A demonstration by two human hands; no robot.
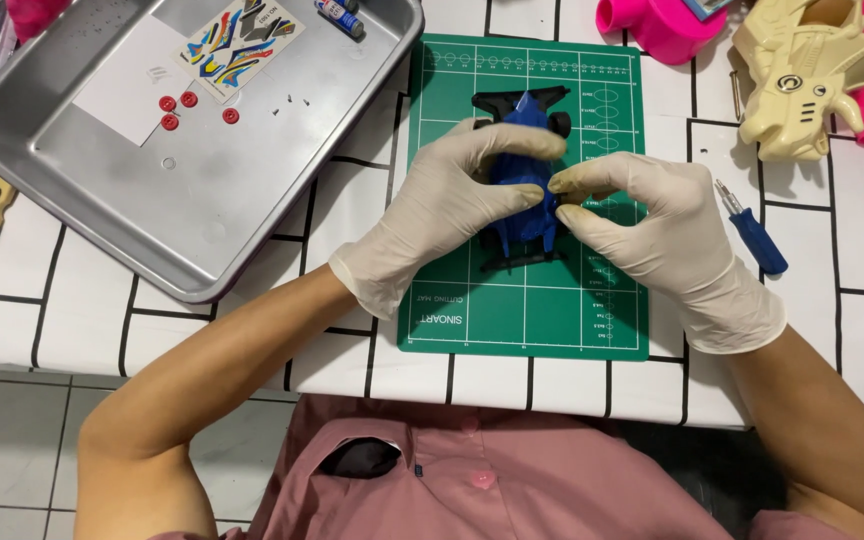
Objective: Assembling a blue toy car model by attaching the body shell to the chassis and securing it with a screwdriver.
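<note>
Nearest my lens is the pink buttoned shirt [472, 480], and just past it lies the green cutting mat [527, 310] on the white black-gridded tabletop [72, 300], which I'll take as my landmark. Over the mat's middle I hold a small blue toy car body with black chassis [522, 190]. My left hand [432, 215], in a cream latex glove, is closed around the car's left flank, thumb and fingers clamped to steady it. My right hand [662, 230], gloved alike, pinches together at the car's right side; I think it grips a black wheel, though the fingers hide it. Working above the mat keeps small parts from rolling off. Left of the mat sits a grey metal tray [202, 230] holding four red round pieces [187, 105] and a colourful sticker sheet [237, 40], corralled there. Right of the mat rests a blue-handled screwdriver [752, 235], near my right hand. Beyond it lies a cream plastic toy shell [802, 75].
</note>
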